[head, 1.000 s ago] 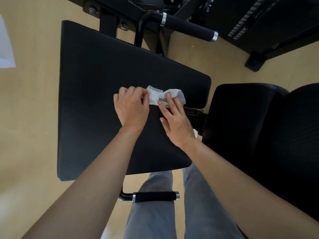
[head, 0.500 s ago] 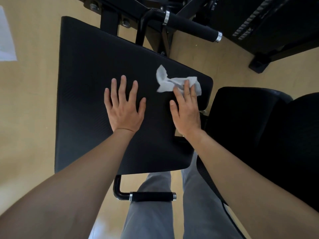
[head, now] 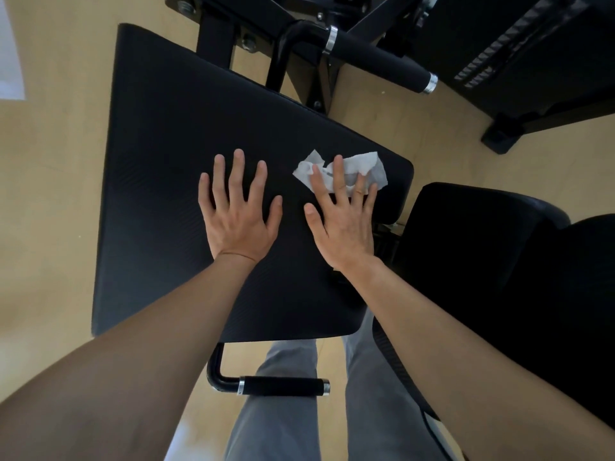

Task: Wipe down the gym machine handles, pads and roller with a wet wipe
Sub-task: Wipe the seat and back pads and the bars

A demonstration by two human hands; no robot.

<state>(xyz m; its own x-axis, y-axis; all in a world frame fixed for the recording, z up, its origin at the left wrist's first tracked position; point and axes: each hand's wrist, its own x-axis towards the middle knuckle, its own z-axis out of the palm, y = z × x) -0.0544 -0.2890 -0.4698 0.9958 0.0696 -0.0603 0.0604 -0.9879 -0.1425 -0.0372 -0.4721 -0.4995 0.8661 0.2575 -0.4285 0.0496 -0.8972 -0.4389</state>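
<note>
Fingers [head: 239, 171] of both hands lie straight and spread, curled round nothing. The left hand [head: 238, 214] rests flat, palm down, on the middle of the pad, and the right hand [head: 342, 221], just beside it, presses its fingertips onto the wet wipe.

A pale, wood-toned floor [head: 50, 161] fills the left side and shows between the machine's parts. On it at the far left edge of view lies a white sheet [head: 10, 61]. The black metal frame [head: 213, 31] crosses the top, bolted behind the pad's far edge.

The pad [head: 166, 144] is large, black and finely ribbed, with rounded corners and a matt surface. A second pad [head: 482, 261], black and smoother, stands just beside its right edge.

The far handle [head: 379, 63] juts out beyond the pad's far edge, a black grip with a silver ring at each end. The near handle [head: 283, 385], shorter and of the same make, sticks out below the pad's near edge, over grey trousers [head: 283, 427].

The wet wipe [head: 352, 164] is white, crumpled and creased, and lies on the pad close to its far right corner. Three of the right hand's fingers cross it, and its ragged ends show to the left, to the right and past the fingertips
</note>
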